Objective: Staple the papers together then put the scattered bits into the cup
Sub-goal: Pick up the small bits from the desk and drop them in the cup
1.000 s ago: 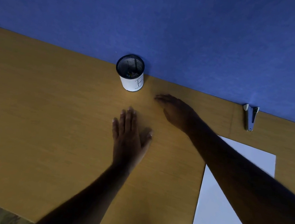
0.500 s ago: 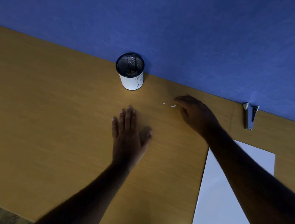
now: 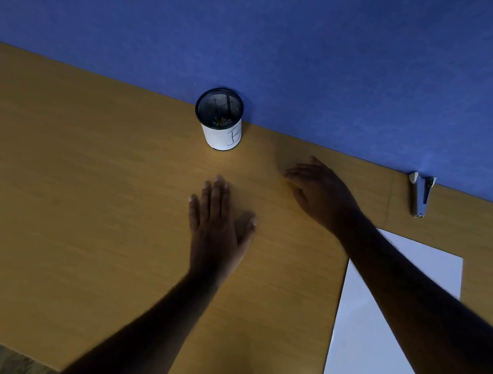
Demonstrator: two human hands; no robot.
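While both hands are lying on the wooden desk, the sweeping-up stage seems to be going on. Left hand is lying flat, palm down, fingers together and extended, holding nothing, sitting below the mesh cup. Right hand is spreading loosely curved fingers on the desk, pointing left toward the cup, apparently covering or raking the scattered bits; no bits are showing, so probably hidden under it or too small to tell, and I cannot tell if it is pinching any.

Cup is standing upright against the blue wall, up-left of the right hand and straight ahead of the left fingertips. Left hand is looking a little nearer to it; bare desk lies between cup and both hands. Some small things are showing inside the cup.

Papers are lying flat at lower right, long axis running roughly toward the wall, right forearm crossing over them. Stapler is resting at the wall edge, far right, well apart from both hands.

Open room is lying left of the left hand; wall is closing off the far side, so any rake should be going left and toward the cup's base.
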